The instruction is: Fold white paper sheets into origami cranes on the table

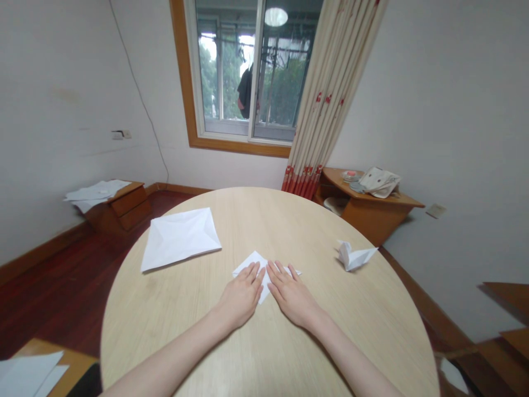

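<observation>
A small folded white paper (255, 260) lies near the middle of the round light-wood table (264, 342). My left hand (242, 293) rests flat on the paper's left part, fingers stretched out and close together. My right hand (290, 292) presses flat on the right part, fingers slightly spread. The two hands almost touch at the fingertips. Most of the paper is hidden beneath them. Neither hand grips anything.
A larger creased white sheet (179, 237) lies on the table's left. A finished folded paper bird (354, 256) stands at the right. Low wooden cabinets (124, 207) with papers and a side table (372, 209) with a bag stand by the walls.
</observation>
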The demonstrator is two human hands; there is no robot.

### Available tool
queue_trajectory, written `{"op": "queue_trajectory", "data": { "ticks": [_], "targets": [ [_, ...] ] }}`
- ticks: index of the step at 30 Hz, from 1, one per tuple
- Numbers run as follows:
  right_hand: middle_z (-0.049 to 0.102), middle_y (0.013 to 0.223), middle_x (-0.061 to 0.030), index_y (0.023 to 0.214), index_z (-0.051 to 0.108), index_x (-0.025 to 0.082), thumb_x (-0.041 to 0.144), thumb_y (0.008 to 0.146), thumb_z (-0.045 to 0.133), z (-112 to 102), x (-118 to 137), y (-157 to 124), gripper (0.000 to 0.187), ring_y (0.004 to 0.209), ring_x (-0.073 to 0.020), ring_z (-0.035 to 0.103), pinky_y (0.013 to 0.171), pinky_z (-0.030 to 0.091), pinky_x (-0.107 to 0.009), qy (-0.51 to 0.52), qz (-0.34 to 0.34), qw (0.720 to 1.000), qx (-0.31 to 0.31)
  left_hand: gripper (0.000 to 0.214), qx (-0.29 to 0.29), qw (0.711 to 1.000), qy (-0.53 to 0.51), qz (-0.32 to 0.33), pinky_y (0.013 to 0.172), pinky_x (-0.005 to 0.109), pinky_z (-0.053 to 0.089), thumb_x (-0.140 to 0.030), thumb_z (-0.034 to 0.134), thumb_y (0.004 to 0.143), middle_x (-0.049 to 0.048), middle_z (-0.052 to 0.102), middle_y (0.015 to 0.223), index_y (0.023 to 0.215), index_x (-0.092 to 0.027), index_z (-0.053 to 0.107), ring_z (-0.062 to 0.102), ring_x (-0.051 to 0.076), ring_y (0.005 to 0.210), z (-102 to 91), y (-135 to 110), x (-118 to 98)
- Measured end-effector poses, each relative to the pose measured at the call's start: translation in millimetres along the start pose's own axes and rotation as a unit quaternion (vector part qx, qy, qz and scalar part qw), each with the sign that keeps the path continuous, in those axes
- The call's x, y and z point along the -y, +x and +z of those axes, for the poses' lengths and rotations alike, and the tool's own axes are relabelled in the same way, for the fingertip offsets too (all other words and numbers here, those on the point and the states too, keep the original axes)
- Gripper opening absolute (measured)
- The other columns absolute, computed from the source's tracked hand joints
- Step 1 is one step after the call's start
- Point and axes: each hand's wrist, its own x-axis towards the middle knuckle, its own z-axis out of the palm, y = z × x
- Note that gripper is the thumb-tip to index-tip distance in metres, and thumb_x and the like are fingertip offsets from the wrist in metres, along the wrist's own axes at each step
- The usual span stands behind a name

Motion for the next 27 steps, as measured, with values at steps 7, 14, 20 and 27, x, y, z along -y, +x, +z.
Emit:
{"op": "queue_trajectory", "data": {
  "ticks": [7,14,20,27],
  "targets": [
    [0.022,0.153,-0.0043,0.147,0.023,0.019,0.037,0.099,0.021,-6,4,-1,0.052,0.142,-0.0218,0.014,0.115,0.016,-0.05,0.025,0.051,0.996,0.063,0.046,0.032,0.999,0.014,0.001,0.112,0.048,0.027,-0.027,0.03,0.098,0.0131,0.032,0.149,0.142,-0.013,0.034,0.027,0.025,0.139,-6.5,-2,-1],
    [0.022,0.153,-0.005,0.147,0.023,0.02,0.039,0.098,0.022,-6,5,1,0.053,0.142,-0.024,0.015,0.114,0.016,-0.052,0.021,0.074,0.995,0.069,0.047,0.041,0.999,0.016,-0.009,0.111,0.049,0.028,-0.029,0.032,0.098,0.0141,0.032,0.149,0.142,-0.013,0.035,0.027,0.026,0.138,-5.8,-1,-1],
    [0.019,0.154,-0.0059,0.147,0.023,0.021,0.043,0.098,0.024,-5,1,1,0.054,0.142,-0.028,0.013,0.113,0.019,-0.053,0.028,0.079,0.994,0.071,0.049,0.054,0.998,0.007,-0.014,0.11,0.048,0.029,-0.034,0.033,0.098,0.0152,0.031,0.149,0.143,-0.014,0.033,0.027,0.027,0.138,-6.1,-3,2],
    [0.019,0.154,-0.0079,0.148,0.021,0.021,0.051,0.096,0.024,2,-6,0,0.06,0.142,-0.0297,0.011,0.112,0.02,-0.053,0.036,0.089,0.994,0.059,0.051,0.049,0.999,0.0,-0.024,0.11,0.047,0.03,-0.037,0.034,0.098,0.0137,0.031,0.149,0.145,-0.016,0.031,0.029,0.027,0.138,-2.8,-5,6]
  ]
}}
